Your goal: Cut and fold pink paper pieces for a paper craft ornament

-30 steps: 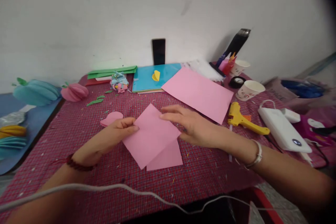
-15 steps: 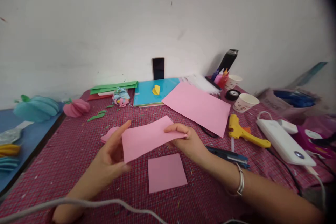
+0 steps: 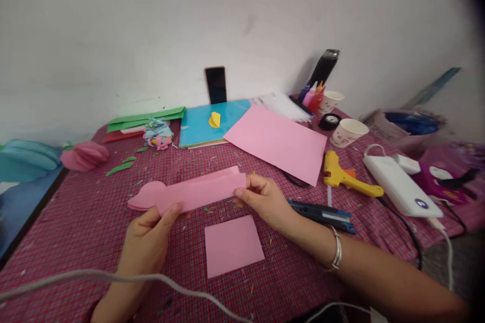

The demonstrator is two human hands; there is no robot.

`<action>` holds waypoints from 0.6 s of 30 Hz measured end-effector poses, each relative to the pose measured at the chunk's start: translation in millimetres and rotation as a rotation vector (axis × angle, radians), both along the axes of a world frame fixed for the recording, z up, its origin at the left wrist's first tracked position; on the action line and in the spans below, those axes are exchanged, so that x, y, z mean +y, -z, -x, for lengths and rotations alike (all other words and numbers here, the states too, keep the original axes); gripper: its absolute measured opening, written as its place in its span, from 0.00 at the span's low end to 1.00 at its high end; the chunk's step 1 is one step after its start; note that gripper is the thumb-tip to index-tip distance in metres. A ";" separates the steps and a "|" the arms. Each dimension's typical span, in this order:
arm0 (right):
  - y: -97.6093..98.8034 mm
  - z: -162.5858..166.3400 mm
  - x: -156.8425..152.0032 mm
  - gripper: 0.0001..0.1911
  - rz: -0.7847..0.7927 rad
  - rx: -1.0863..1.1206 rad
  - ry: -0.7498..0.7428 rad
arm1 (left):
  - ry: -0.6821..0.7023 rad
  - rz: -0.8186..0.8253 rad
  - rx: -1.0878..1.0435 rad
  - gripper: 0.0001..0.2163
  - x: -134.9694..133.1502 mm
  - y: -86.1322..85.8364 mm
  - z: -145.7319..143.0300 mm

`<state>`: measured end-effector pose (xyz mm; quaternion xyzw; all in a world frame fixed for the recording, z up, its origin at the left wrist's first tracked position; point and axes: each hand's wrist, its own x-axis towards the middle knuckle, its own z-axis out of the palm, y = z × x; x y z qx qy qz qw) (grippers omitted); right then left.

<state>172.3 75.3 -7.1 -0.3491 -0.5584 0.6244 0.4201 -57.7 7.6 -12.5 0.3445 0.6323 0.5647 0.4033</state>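
Note:
I hold a pink paper piece [image 3: 204, 192] folded over into a long strip, a little above the table. My left hand [image 3: 149, 237] pinches its near-left end and my right hand [image 3: 261, 199] pinches its right end; both hands are closed on it. Below it a small pink paper square [image 3: 232, 245] lies flat on the red checked tablecloth [image 3: 76, 222]. A pink heart-shaped cutout [image 3: 146, 196] lies just behind the strip's left end.
A large pink sheet [image 3: 276, 141], blue sheet [image 3: 210, 123] and green sheets [image 3: 144, 117] lie at the back. A yellow glue gun [image 3: 344, 176], scissors [image 3: 322, 212], white power bank [image 3: 399, 186], paper cups [image 3: 346, 132] and a flask [image 3: 322, 68] are on the right. A phone [image 3: 215, 85] leans on the wall.
The pink sheet has been lifted off the smaller square and folded over into a narrow strip between both hands. The camera view shifted slightly to the right.

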 end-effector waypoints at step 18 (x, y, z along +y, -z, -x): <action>3.4 -10.7 3.2 0.22 -0.034 0.110 -0.040 | 0.045 0.037 0.362 0.07 -6.6 0.8 2.4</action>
